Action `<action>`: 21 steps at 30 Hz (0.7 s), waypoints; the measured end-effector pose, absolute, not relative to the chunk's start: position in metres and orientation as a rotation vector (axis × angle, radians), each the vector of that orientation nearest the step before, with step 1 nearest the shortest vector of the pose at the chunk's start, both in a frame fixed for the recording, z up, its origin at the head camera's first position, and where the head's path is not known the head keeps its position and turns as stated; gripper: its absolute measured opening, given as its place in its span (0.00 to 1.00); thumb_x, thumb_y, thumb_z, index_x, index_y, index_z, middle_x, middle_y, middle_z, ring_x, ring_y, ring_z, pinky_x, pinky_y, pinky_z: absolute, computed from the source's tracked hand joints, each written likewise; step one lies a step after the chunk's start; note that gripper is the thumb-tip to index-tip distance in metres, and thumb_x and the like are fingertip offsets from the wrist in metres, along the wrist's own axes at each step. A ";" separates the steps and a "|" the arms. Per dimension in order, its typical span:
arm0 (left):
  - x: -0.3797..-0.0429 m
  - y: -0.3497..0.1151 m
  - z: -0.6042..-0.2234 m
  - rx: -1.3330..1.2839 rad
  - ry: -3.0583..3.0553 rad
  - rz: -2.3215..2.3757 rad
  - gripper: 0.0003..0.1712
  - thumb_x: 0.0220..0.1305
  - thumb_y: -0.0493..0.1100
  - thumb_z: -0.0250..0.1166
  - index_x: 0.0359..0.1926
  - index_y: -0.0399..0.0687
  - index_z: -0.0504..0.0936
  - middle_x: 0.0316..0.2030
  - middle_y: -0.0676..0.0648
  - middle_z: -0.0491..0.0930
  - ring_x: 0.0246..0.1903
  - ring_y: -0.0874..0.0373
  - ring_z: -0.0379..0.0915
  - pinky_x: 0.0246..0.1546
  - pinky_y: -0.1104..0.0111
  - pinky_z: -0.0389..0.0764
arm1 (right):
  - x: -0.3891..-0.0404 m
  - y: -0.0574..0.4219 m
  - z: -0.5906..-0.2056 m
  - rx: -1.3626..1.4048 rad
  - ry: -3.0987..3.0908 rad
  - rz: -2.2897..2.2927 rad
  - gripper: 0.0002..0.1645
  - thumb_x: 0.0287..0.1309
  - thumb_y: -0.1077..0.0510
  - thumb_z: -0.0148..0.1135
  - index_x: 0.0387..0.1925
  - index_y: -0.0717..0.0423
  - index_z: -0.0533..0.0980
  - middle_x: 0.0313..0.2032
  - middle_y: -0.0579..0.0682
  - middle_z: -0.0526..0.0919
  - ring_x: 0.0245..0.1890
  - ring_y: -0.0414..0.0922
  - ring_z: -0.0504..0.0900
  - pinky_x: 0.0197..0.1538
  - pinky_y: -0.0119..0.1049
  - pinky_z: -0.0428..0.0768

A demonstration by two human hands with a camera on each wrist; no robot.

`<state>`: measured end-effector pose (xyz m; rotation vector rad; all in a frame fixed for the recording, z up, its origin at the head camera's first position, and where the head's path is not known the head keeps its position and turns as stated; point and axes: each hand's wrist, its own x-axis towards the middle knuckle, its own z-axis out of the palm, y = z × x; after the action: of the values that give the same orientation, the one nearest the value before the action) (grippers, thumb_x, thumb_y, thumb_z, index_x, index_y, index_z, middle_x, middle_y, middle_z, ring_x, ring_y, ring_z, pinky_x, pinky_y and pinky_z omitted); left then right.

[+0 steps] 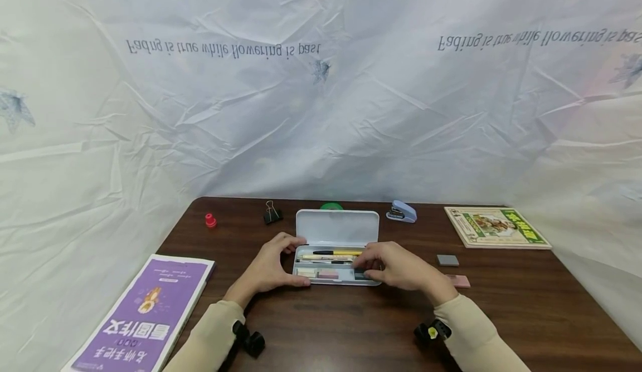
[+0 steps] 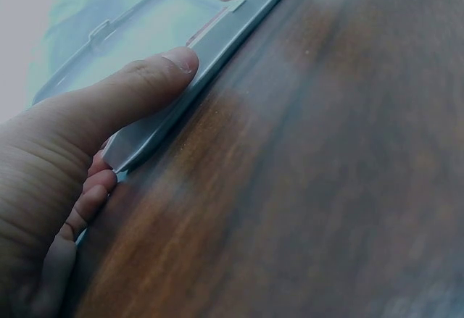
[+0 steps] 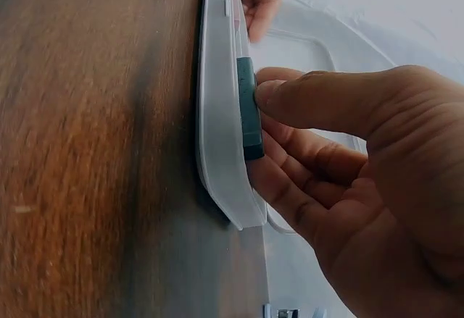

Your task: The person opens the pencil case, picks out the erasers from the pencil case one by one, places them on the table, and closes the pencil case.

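A white pencil case (image 1: 337,227) lies with its lid raised, holding a yellow pencil (image 1: 346,252) and several other pens. In its front compartment are a cream eraser (image 1: 306,272) and a pink eraser (image 1: 327,274). My left hand (image 1: 268,263) grips the case's left end, thumb on the front wall and fingers around the back corner. At the right end, my right hand (image 1: 398,266) pinches a dark green block, likely an eraser (image 3: 249,108), between thumb and fingers. The block sits at the front wall, partly standing above the rim in the right wrist view.
A grey eraser (image 1: 447,260) and a pink block (image 1: 458,281) lie right of the case. Behind are a red cap-like piece (image 1: 210,220), a binder clip (image 1: 272,214), a green object (image 1: 331,206) and a blue stapler (image 1: 402,211). Books (image 1: 145,311) (image 1: 496,227) flank both sides.
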<state>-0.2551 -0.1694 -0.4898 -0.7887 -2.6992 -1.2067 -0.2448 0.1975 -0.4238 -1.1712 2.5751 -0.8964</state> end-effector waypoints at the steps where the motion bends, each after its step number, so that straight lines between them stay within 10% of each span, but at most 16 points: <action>1: -0.255 -0.170 -0.490 -0.786 -2.700 -1.206 0.51 0.47 0.66 0.91 0.71 0.59 0.84 0.59 0.56 0.80 0.56 0.59 0.77 0.63 0.57 0.82 | -0.245 0.197 -0.423 -1.179 2.573 -0.889 0.15 0.75 0.63 0.72 0.58 0.47 0.90 0.50 0.42 0.88 0.41 0.36 0.81 0.43 0.36 0.83; 21: -0.255 -0.169 -0.488 -0.773 -2.721 -1.208 0.51 0.48 0.67 0.91 0.71 0.58 0.83 0.59 0.56 0.80 0.56 0.59 0.77 0.63 0.56 0.81 | -0.244 0.203 -0.413 -1.059 2.720 -1.075 0.11 0.69 0.66 0.77 0.47 0.49 0.88 0.42 0.43 0.89 0.42 0.37 0.86 0.47 0.39 0.88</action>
<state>-0.2549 -0.1690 -0.4879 -0.7733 -2.7205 -1.2077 -0.2442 0.2034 -0.4130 -1.0586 2.7196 -1.0753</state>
